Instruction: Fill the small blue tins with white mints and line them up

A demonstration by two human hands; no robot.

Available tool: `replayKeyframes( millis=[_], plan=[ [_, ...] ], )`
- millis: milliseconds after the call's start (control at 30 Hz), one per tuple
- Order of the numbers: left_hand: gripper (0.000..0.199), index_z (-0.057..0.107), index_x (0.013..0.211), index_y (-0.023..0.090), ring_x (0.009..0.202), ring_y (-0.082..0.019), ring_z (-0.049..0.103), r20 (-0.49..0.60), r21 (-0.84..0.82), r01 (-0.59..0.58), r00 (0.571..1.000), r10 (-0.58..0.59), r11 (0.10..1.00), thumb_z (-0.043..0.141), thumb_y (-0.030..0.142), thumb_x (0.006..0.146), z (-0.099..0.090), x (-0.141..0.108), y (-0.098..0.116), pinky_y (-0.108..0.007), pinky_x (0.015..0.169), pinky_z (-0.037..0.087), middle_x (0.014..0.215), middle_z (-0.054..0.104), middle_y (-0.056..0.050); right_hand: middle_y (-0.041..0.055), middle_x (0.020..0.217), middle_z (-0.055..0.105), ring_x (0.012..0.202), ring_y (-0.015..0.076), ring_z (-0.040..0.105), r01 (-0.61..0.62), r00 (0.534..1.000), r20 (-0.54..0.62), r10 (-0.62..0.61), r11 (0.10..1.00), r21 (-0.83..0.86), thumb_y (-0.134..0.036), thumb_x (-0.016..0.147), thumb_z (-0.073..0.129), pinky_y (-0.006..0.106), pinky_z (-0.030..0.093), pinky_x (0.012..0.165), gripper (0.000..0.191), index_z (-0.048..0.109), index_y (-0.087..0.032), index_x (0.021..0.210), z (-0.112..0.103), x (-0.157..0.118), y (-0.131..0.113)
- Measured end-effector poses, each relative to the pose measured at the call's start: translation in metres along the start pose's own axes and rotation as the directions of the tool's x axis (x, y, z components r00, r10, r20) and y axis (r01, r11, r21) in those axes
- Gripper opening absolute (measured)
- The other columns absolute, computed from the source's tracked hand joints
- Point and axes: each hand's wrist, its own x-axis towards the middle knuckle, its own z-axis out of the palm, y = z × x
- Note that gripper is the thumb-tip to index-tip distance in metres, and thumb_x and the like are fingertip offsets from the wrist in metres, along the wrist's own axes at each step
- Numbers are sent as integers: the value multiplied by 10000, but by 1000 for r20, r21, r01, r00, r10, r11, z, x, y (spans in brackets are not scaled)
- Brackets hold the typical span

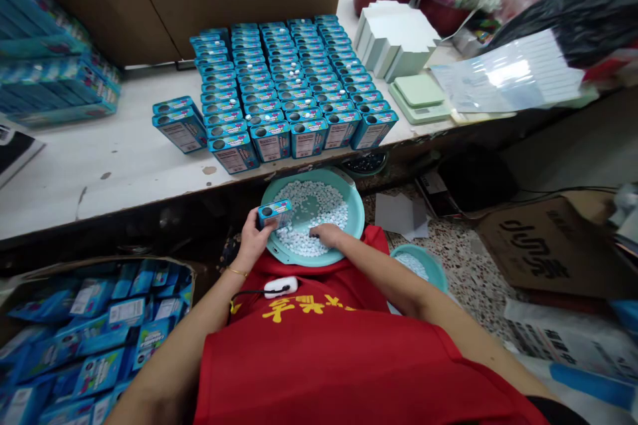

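blue box [276, 208]: being held up over the left rim of the turquoise basin [355, 212], its top facing upward.
left hand [252, 239]: gripping the blue box, thumb and fingers closing on its near left side.
right hand [329, 234]: dipping its fingertips into the white pellets [331, 202] inside the basin's lower right rim; fingertips hiding, so cannot tell whether they are closing on any.
pellet layer: spreading around the basin, leaving a bare patch near the middle.
basin position: sitting just below the desk [124, 146], its near rim meeting the red apron [323, 358].
box rows [289, 83]: standing in five columns, running back from the desk's front edge; a few tops bearing pellets.
box pair [180, 125]: standing just left of the rows.
green scale [419, 98]: resting right of the rows, near the front edge.
white card stack [396, 40]: standing behind the scale.
white device [280, 287]: lying on the apron.
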Motion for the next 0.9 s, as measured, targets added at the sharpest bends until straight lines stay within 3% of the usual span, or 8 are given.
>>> replayKeyframes(
  millis=[233,467,567,667,767,900],
  plan=[
    [436,521,1040,181,923,-194,564,-56,36,-1,998,3,999,655,318,648,-11,5,-7,-352,888,421,991,599,-44,24,865,690,775,131,582,12,999,50,-15,998,55,-52,710,467,204,412,707,366,688,-170,976,-40,-22,17],
    [391,526,1043,195,895,-192,555,-1,166,-41,999,42,985,615,308,679,-2,5,0,-328,849,423,960,589,-34,16,777,667,706,124,548,130,991,-68,-116,958,256,-137,726,462,198,389,650,328,692,-127,959,-109,-55,-13],
    [378,533,1050,197,947,-208,542,39,233,-97,995,90,968,598,270,685,4,5,2,-344,878,409,1001,582,-47,15,770,677,736,136,566,153,987,-63,-145,977,149,-173,741,476,198,377,650,311,703,-152,953,-129,-57,-36],
    [376,540,1051,199,975,-215,534,59,271,-142,990,131,952,595,255,683,8,6,2,-354,891,403,1030,579,-53,25,821,697,812,165,595,145,989,-33,-148,987,-75,-175,739,484,209,372,659,302,717,-202,927,-142,-54,-59],
    [367,546,1051,198,971,-216,533,70,294,-166,986,152,941,585,237,688,10,6,3,-361,886,407,1027,581,-59,49,914,701,919,214,604,80,996,-10,-87,955,-285,-162,724,488,237,386,690,305,724,-240,900,-152,-52,-80],
    [350,559,1034,204,975,-222,529,107,328,-210,977,185,921,571,205,685,13,6,6,-370,889,402,1015,586,-62,130,974,681,948,272,608,-31,999,0,35,904,-426,-160,713,511,299,423,734,297,708,-179,934,-159,-51,-112]
  ],
)
